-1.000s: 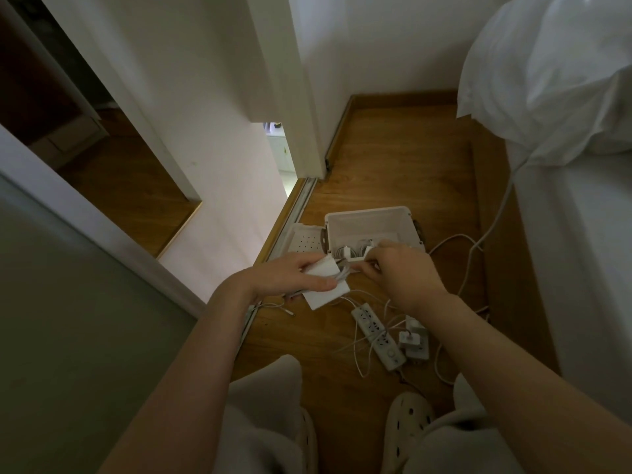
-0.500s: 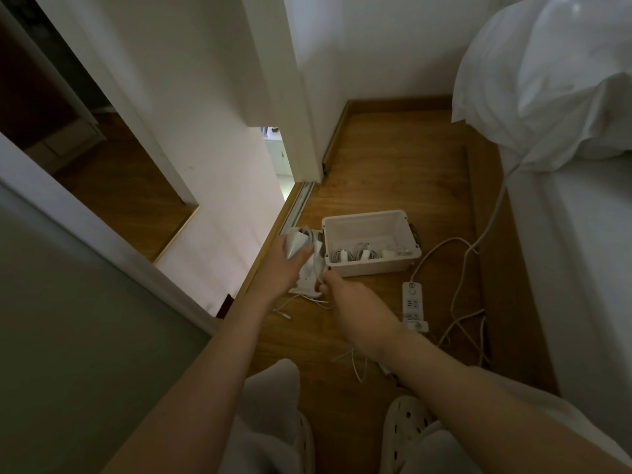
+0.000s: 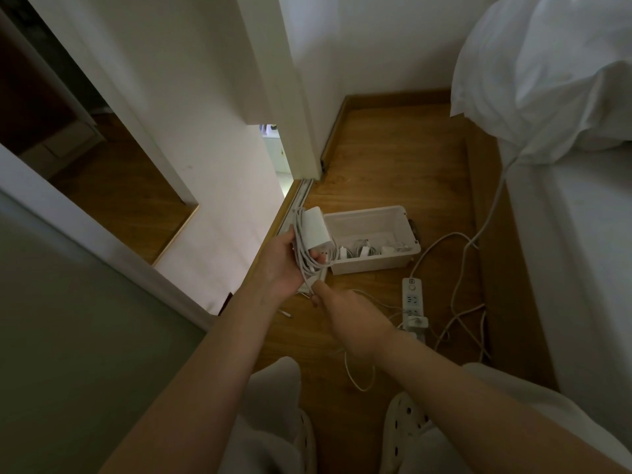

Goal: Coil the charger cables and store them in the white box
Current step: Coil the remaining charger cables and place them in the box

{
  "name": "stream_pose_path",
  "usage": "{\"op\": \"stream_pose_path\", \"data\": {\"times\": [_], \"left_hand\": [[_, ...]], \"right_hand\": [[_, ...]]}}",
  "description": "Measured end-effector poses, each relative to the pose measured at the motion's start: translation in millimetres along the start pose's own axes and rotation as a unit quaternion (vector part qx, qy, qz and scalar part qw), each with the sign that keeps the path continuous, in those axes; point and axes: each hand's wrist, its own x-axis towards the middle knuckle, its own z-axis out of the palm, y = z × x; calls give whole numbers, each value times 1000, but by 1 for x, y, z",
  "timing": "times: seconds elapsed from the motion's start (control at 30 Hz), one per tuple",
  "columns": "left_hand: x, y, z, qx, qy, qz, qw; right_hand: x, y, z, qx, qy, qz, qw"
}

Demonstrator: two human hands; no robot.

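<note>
The white box [image 3: 372, 265] stands open on the wooden floor with several coiled white chargers [image 3: 362, 250] lying in its near side. My left hand [image 3: 284, 265] is raised just left of the box and holds a white charger brick [image 3: 316, 230] with its grey cable [image 3: 302, 258] looped around it. Below it, my right hand [image 3: 355, 319] pinches the loose tail of that cable between thumb and finger.
A white power strip [image 3: 413, 295] with a plug in it lies right of my right hand, with loose white cables [image 3: 458, 302] trailing toward the bed [image 3: 581, 251]. A sliding door track [image 3: 301, 196] runs left of the box. My knees and shoes are at the bottom.
My left hand has moved the charger brick from in front of the box up to its left side. The cable is now wound around the brick, and my right hand has dropped lower, holding the tail.
</note>
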Motion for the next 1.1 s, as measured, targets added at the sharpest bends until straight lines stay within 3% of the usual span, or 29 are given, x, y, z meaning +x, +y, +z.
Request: {"op": "stream_pose_path", "data": {"times": [0.17,0.33,0.53,0.7,0.93,1.0,1.1], "left_hand": [[3,8,-6,147,-45,11,988],[-4,16,-14,321,-77,44,943],[-12,12,-15,583,-61,81,806],[-14,7,-14,648,-94,123,745],[-11,10,-19,672,-48,161,721],[-8,11,-25,702,-6,180,689],[-3,10,-31,750,58,245,611]], "right_hand": [[4,16,1,-44,-65,17,997],[6,35,-17,-62,-54,57,995],[7,43,-32,-76,42,69,994],[8,40,-33,-125,105,81,983],[9,37,-41,-165,150,87,971],[9,37,-45,-155,172,94,968],[9,32,-50,-128,194,92,968]]}}
